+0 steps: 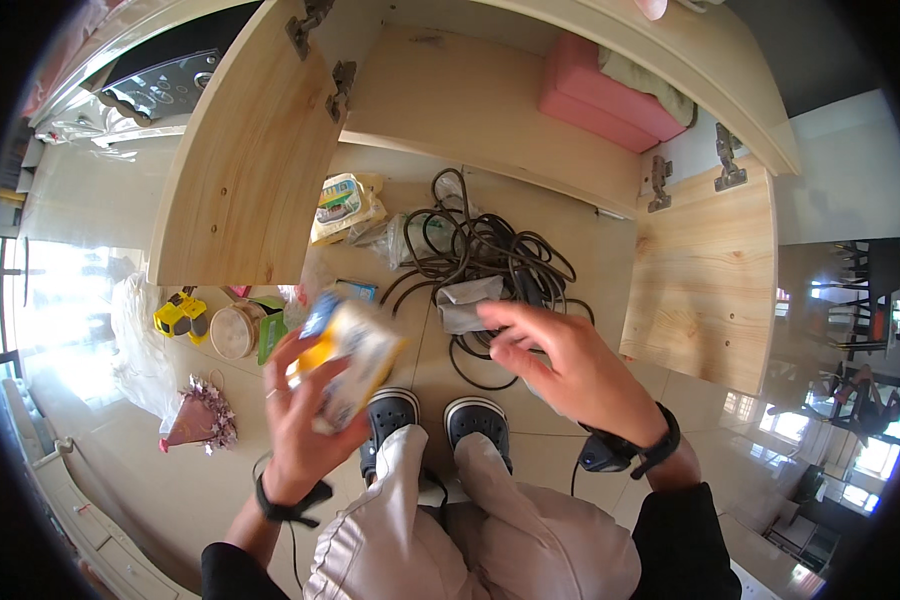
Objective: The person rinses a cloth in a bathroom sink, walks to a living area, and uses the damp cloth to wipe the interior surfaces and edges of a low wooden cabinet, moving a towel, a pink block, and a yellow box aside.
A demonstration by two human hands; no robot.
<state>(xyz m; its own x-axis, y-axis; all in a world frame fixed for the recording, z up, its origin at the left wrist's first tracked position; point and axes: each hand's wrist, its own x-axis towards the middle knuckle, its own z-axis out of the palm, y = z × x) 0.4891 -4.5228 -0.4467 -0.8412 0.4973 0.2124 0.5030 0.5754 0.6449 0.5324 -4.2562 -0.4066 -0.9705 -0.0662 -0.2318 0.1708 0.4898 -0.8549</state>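
Note:
My left hand (311,420) grips a small box (360,360) in white, yellow and blue, blurred by motion and held above the floor left of my knees. My right hand (562,360) is free, its fingers apart and slightly curled. Beneath those fingertips lies a crumpled light-grey cloth (469,300), which they overlap in the picture; whether they touch it I cannot tell. A tangled heap of dark cable (487,251) spreads behind the cloth. Farther back sits a yellow wipes-like packet (345,202), with clear plastic bags (412,236) beside it.
The low cabinet's left door (251,165) and right door (701,277) stand wide. Inside is a pink box (596,94). Left on the floor are a yellow toy vehicle (180,315), a round container (234,330), a pink party hat (195,420) and a white plastic bag (142,337).

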